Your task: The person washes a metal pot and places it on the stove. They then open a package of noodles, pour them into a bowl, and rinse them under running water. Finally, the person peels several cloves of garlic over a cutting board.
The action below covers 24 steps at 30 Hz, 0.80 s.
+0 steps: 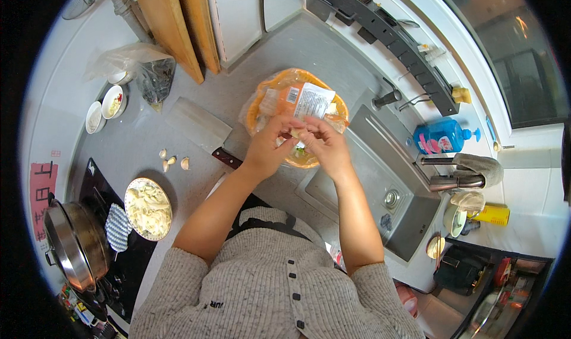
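Over an orange plastic basket (pixel 341 109), my left hand (pixel 269 148) and my right hand (pixel 328 148) meet at the fingertips. Between them they pinch a small pale piece, seemingly a garlic clove (pixel 295 132), partly hidden by the fingers. Plastic packaging with a printed label (pixel 314 100) fills much of the basket. To the left lies a cleaver (pixel 200 122), its dark handle (pixel 226 157) close to my left wrist. Several garlic cloves (pixel 171 160) rest on the grey counter. Nearer the stove is a plate of pale shredded vegetable (pixel 148 208).
A sink (pixel 352 174) lies to the right, with a blue soap bottle (pixel 439 136) beyond it. Small white bowls (pixel 114 101) and a plastic bag (pixel 154 78) stand at the far left, near wooden boards (pixel 167 26). A steel pot (pixel 76 245) sits on the black stove (pixel 129 267).
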Each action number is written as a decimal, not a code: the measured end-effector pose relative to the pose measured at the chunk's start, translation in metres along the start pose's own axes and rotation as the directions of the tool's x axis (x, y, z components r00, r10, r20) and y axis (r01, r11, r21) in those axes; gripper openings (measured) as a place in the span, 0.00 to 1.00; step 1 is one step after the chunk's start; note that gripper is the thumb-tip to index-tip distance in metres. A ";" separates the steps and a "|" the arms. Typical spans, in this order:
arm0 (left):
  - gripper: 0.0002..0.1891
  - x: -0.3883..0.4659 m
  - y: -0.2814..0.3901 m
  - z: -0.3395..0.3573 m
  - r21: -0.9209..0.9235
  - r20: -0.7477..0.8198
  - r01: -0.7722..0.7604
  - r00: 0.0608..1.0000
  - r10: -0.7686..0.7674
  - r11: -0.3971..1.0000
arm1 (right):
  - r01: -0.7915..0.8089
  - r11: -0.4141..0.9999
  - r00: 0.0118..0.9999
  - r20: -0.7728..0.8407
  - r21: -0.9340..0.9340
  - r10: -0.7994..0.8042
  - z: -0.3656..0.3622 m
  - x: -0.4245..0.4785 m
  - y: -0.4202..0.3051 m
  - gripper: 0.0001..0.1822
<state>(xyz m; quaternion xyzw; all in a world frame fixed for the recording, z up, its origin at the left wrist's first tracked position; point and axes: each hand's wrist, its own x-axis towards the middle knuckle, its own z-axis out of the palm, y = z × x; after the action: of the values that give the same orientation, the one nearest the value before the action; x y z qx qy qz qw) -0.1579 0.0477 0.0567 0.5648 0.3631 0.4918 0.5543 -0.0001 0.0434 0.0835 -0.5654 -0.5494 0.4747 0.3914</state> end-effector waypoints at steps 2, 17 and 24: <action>0.16 -0.001 0.005 0.003 0.128 -0.005 -0.003 1.000 0.004 0.992 | 0.000 1.000 0.999 0.045 0.022 -0.001 0.000 -0.002 -0.004 0.18; 0.11 -0.003 0.014 -0.002 -0.056 0.027 0.081 0.996 -0.079 0.995 | -0.060 0.995 0.994 -0.092 0.075 0.067 0.004 -0.006 -0.020 0.10; 0.12 -0.003 0.021 -0.003 -0.038 0.046 0.055 0.998 -0.053 0.998 | 0.177 0.933 0.984 0.059 -0.314 -0.167 -0.008 -0.009 -0.019 0.12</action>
<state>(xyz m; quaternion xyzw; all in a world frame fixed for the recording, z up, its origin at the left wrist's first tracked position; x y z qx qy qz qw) -0.1644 0.0433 0.0769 0.5548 0.3560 0.4711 0.5861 0.0035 0.0364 0.1052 -0.5633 -0.6721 0.3528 0.3265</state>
